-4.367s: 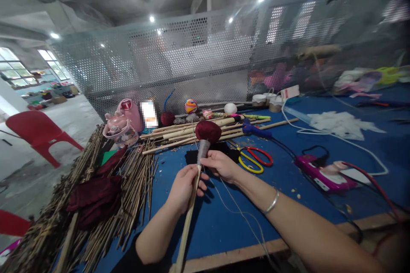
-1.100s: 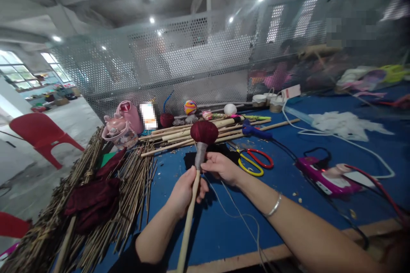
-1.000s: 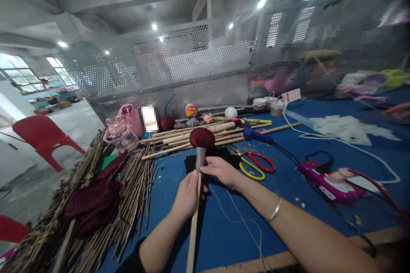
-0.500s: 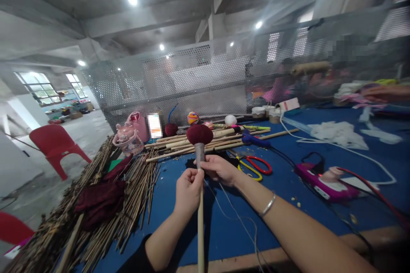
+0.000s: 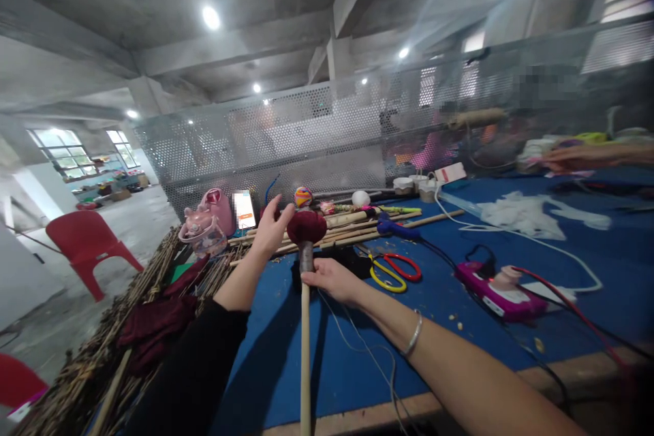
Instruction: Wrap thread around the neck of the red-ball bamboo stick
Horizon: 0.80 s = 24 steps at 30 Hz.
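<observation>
A mallet with a padded dark red head stands upright in front of me on a pale wooden stick. Grey thread or tape wraps its neck. My right hand pinches the mallet just below that wrapping. Beside the red head on the left is my left hand, raised, fingers apart, holding nothing; whether its fingertips touch the head I cannot tell. A loose grey thread trails from near my right hand down across the blue table. Right of the mallet lie scissors with one yellow and one red handle loop.
Thin twigs and dark red cloth cover the left side. Behind lie several wooden sticks, a lit phone and a blue glue gun. A purple power strip with cables sits right. Another person's hand shows far right.
My left hand has let go of the stick and moved up and left beside the red head, its fingers opening. My right hand keeps hold near the neck. The view has shifted slightly.
</observation>
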{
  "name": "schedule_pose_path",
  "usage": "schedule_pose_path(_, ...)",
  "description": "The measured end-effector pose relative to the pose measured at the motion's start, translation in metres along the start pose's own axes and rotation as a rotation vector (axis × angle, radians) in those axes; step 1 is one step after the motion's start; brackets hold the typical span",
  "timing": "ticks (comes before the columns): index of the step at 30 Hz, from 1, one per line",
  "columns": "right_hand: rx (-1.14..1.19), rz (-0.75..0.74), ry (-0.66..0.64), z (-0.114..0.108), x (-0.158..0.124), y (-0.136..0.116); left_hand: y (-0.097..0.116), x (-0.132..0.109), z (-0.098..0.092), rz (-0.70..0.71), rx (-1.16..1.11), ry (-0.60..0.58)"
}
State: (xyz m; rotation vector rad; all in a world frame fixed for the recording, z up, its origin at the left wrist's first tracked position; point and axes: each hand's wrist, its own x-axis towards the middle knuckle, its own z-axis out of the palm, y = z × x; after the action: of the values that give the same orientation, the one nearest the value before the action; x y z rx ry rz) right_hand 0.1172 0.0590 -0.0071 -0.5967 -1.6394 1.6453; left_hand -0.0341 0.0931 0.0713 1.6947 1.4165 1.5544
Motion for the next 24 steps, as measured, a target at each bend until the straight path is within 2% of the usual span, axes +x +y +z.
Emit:
schedule_pose_path(3, -0.002, -0.018, -0.01, 0.003, 0.0, 0.004, 0.02, 0.014, 0.009, 0.185, 0.274, -0.386)
schedule_pose_path(4, -0.013, -0.015, -0.009, 0.003, 0.0, 0.006, 0.021, 0.014, 0.014, 0.217, 0.375, -0.446)
schedule_pose_path(7, -0.068, 0.023, -0.018, 0.005, 0.001, 0.016, 0.013, 0.002, 0.024, 0.301, 0.471, -0.307)
schedule_pose_path(8, -0.089, 0.038, -0.021, 0.006, 0.001, 0.019, 0.008, -0.003, 0.025, 0.306, 0.432, -0.207)
schedule_pose_path(11, -0.13, 0.069, -0.027, 0.009, 0.001, 0.024, -0.007, -0.02, 0.024, 0.273, 0.39, -0.034)
schedule_pose_path(15, -0.132, 0.017, 0.069, -0.001, 0.001, 0.012, -0.016, -0.048, 0.023, 0.191, 0.119, 0.199)
schedule_pose_path(16, -0.123, -0.005, 0.108, -0.007, 0.001, 0.006, -0.017, -0.057, 0.024, 0.136, 0.058, 0.21)
schedule_pose_path(17, -0.111, -0.023, 0.14, -0.012, 0.001, 0.002, -0.018, -0.068, 0.026, 0.068, 0.037, 0.174)
schedule_pose_path(20, -0.099, -0.028, 0.194, -0.024, 0.0, -0.006, -0.018, -0.1, 0.031, -0.075, 0.079, -0.046)
schedule_pose_path(22, -0.134, -0.004, 0.209, -0.023, 0.0, -0.006, -0.017, -0.114, 0.032, -0.12, 0.092, -0.104)
schedule_pose_path(24, -0.169, 0.016, 0.212, -0.017, 0.0, -0.004, -0.017, -0.12, 0.031, -0.169, 0.107, -0.106)
